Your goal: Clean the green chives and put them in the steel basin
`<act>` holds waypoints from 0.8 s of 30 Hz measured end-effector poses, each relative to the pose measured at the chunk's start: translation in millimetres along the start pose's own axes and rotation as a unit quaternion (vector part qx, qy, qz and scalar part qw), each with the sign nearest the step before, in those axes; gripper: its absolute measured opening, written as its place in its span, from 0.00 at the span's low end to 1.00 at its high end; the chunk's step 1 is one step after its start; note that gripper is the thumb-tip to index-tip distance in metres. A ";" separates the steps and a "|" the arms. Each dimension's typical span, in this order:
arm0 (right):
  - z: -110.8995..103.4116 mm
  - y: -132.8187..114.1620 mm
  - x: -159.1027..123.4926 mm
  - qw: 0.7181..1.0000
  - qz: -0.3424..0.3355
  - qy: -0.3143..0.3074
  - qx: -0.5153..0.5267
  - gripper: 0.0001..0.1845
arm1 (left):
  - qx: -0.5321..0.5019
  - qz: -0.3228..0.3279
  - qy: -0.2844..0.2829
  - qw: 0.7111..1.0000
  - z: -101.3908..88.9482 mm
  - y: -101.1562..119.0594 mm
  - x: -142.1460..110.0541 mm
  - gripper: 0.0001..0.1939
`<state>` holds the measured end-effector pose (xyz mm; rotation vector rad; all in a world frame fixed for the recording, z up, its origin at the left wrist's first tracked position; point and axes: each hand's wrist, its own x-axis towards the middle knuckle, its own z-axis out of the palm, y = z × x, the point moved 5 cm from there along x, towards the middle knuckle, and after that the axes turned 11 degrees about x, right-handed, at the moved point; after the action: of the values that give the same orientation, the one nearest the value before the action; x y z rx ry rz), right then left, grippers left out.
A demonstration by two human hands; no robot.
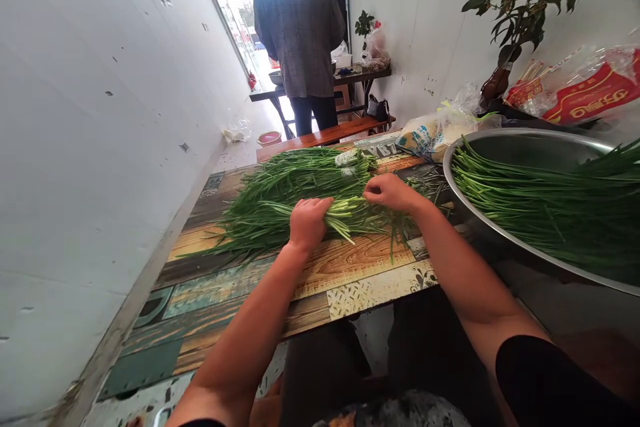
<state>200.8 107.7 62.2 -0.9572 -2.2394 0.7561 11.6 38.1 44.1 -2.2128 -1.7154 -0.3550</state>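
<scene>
My left hand (pixel 309 221) is closed round a small bunch of garlic chives (pixel 344 208), their pale stem ends pointing right. To its right, my right hand (pixel 393 192) has thumb and finger curled in a pinch close to those ends; what it pinches, if anything, is too small to make out. A large heap of chives (pixel 295 177) lies on the table behind and left of my hands, bound near the stem end with a whitish band (pixel 347 159). Loose trimmings (pixel 425 180) are scattered beyond my right wrist.
A big metal basin (pixel 505 235) holding long chives stands at right. Behind it are plastic bags (pixel 440 130), a red package (pixel 595 90) and a potted plant (pixel 520 13). The patterned table (pixel 360 260) extends left towards a white wall. A person (pixel 300 27) stands at another table ahead.
</scene>
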 end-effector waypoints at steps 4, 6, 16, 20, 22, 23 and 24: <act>-7.2 1.8 -1.3 0.998 0.022 0.027 0.061 0.15 | -0.006 -0.003 0.001 1.000 -0.6 -0.5 0.0 0.16; -8.8 -0.7 -2.4 0.997 0.010 0.024 0.072 0.16 | -0.006 -0.008 -0.006 1.000 -0.7 -0.7 0.3 0.15; 6.5 -15.6 -3.2 0.989 -0.096 -0.049 -0.100 0.07 | 0.009 -0.002 -0.013 1.000 5.6 -1.7 1.0 0.14; 13.4 -16.6 -1.9 0.977 -0.082 -0.073 -0.184 0.11 | 0.007 0.003 -0.012 1.000 9.1 -2.1 0.6 0.15; 14.3 -17.8 -2.2 0.975 -0.071 -0.075 -0.199 0.12 | 0.007 0.006 -0.004 1.000 9.5 -2.3 0.5 0.15; 14.4 -18.3 -2.5 0.975 -0.066 -0.075 -0.198 0.11 | 0.008 0.008 0.000 1.000 9.5 -2.5 0.5 0.16; 14.2 -18.6 -2.8 0.977 -0.059 -0.075 -0.192 0.11 | 0.010 0.010 0.005 1.000 9.4 -2.8 0.6 0.15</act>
<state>184.4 90.9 64.7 -0.9535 -2.6098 0.3565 9.0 42.9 36.0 -2.2084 -1.6836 -0.3427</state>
